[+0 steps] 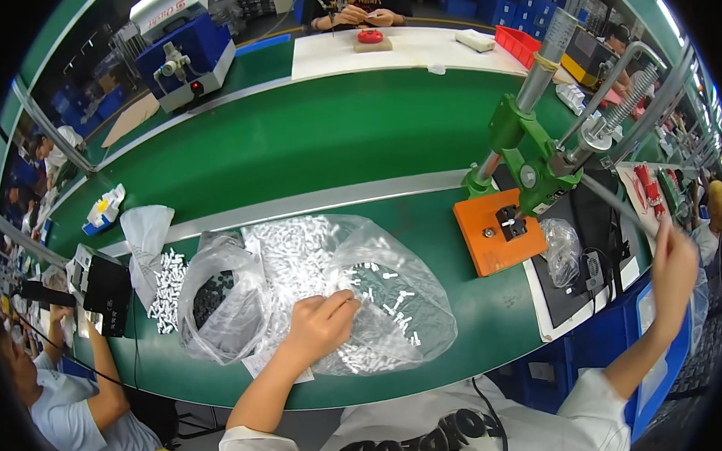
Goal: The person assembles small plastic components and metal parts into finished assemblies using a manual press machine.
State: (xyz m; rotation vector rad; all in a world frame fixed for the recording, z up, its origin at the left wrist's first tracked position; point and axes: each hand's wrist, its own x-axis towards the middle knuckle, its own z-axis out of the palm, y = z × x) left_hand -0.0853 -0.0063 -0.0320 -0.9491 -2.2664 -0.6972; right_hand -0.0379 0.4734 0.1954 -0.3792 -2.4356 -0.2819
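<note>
My left hand rests over a clear plastic bag full of small white plastic parts. Its fingers are drawn together; whatever they pinch is hidden. Out at the right, my right hand is closed around the end of the lever of a green hand press. Under the press head is an orange base plate. A black fixture sits on it, with a small white piece in it.
Left of the bag stand an open bag of dark parts and a pile of white parts. A crumpled clear bag lies beside the press, with blue bins below the table edge. A co-worker sits at the left; another works across.
</note>
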